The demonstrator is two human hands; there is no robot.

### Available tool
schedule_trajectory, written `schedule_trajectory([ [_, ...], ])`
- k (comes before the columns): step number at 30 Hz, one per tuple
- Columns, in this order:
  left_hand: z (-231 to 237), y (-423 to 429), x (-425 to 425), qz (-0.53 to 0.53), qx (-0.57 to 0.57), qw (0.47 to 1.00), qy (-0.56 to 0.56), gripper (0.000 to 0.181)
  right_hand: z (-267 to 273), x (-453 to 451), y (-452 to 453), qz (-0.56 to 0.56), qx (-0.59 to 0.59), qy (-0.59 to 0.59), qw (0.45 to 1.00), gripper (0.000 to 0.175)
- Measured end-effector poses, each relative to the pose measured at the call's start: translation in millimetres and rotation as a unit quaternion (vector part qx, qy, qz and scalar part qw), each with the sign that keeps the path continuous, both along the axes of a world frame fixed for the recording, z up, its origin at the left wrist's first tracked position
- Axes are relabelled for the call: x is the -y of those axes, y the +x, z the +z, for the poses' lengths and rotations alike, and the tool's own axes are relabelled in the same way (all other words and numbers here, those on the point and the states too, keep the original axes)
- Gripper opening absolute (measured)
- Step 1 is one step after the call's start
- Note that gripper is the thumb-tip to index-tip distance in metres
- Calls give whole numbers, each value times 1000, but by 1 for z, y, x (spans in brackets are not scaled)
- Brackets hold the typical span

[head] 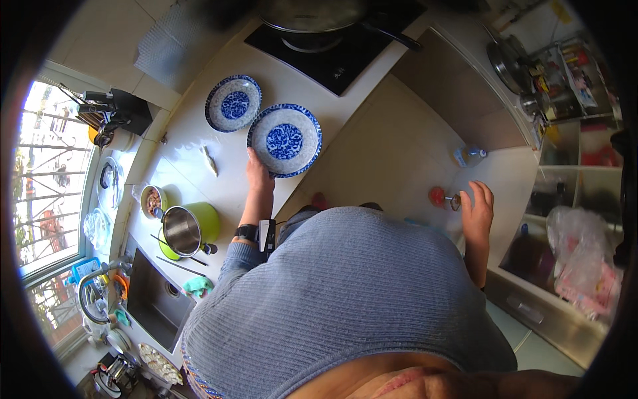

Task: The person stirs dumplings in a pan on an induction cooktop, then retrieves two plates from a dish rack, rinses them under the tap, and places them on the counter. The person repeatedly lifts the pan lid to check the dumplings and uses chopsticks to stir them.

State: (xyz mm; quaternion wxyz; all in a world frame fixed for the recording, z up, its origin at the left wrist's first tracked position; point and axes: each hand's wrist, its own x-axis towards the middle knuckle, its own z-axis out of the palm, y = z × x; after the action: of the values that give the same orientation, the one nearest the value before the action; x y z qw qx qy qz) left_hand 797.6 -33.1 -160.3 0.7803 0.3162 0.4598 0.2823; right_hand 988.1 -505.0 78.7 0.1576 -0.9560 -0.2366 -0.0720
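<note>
My left hand (260, 172) grips the near rim of a blue-and-white patterned plate (285, 140) at the edge of the pale countertop (187, 164). A second plate of like pattern (233, 103) rests on the counter just beyond it. My right hand (477, 207) is raised out to the right side, fingers apart, with nothing seen in it. Behind its fingertips, lower down, is a small item with a red end (437, 197); what it is I cannot tell. A small pale elongated scrap (210, 160) lies on the counter left of my left hand.
A lidded pan (311, 17) sits on the black cooktop (319, 65). Left are a green pot with a steel interior (192, 229), a bowl of what looks like meat (153, 201), chopsticks (180, 267), a sink (157, 299) and a knife block (130, 113). A shelf unit (558, 167) stands right.
</note>
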Motion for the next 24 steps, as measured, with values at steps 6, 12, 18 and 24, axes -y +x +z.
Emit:
schedule_trajectory([
  [6,-31,32,-8,54,-79,995,41,73,-16,-41,105,81,-20,-8,997,36],
  [12,-36,54,4,135,-225,962,70,67,-28,-96,245,211,-55,9,976,36],
  [18,-51,70,11,225,-298,923,87,70,-26,-150,358,332,-31,12,943,34],
  [24,-72,65,8,216,-419,878,82,81,-34,-179,419,403,-39,-15,914,34],
])
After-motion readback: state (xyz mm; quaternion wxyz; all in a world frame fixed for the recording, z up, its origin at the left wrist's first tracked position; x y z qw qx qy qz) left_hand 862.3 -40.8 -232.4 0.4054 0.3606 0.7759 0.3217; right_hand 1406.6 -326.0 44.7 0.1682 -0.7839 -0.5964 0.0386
